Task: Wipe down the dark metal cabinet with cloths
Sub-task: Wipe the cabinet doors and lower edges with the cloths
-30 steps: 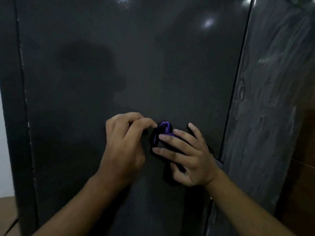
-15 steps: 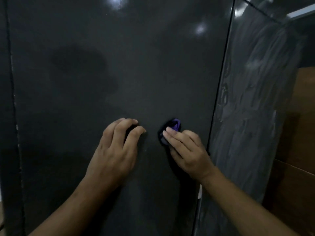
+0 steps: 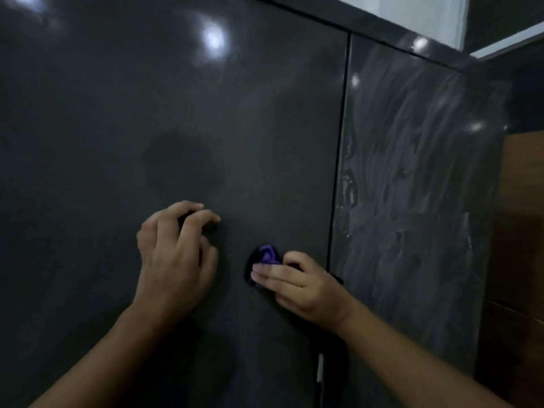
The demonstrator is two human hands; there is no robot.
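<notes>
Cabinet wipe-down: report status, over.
Right hand presses purple cloth on cabinet door. Left hand curled against door, contents too dark to tell. Right panel streaked; no obstruction seen.

Dim, soft view.
We see glare spots high on the cabinet (image 3: 265,128), a blurry shadow below, daylight top right.
</notes>
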